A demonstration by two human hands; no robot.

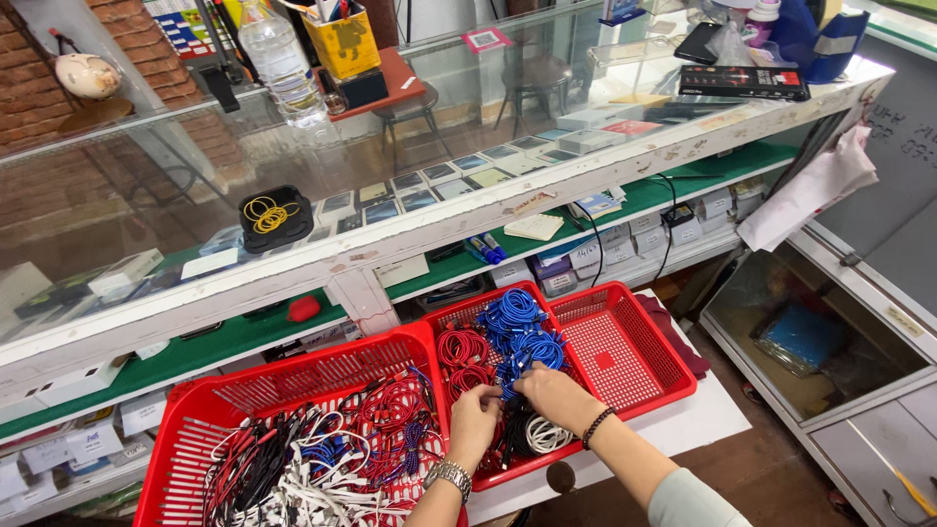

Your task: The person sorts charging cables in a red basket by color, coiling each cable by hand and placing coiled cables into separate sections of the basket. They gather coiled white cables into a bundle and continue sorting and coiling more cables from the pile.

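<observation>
Head view looks down on two red baskets set below a glass counter [390, 127]; taking the smaller red basket [634, 361] as the landmark, both hands work at its near left part; the left hand [473, 422], with a metal watch [449, 476] at the wrist, curls its fingers down into the cables at the basket's near left edge, and whether they pinch a cable I cannot tell; the right hand [553, 393], with a dark bead bracelet [596, 425] on the wrist, lies just beside it, fingers drawn together over a blue cable where the blue bundles [517, 337] meet the darker ones; the fingertips themselves are hidden; red coiled cables [462, 349] lie in the basket's left part, just beyond the left hand; a white coil [545, 434] lies at its near edge, under the right wrist; the basket's right part shows bare mesh; left of this basket and touching it stands the larger red basket [244, 400], holding a tangle of mixed cables [322, 459] in white, black, red and blue; beyond the landmark, on the counter, a black tray of yellow rubber bands [273, 217] sits well apart from the hands.
</observation>
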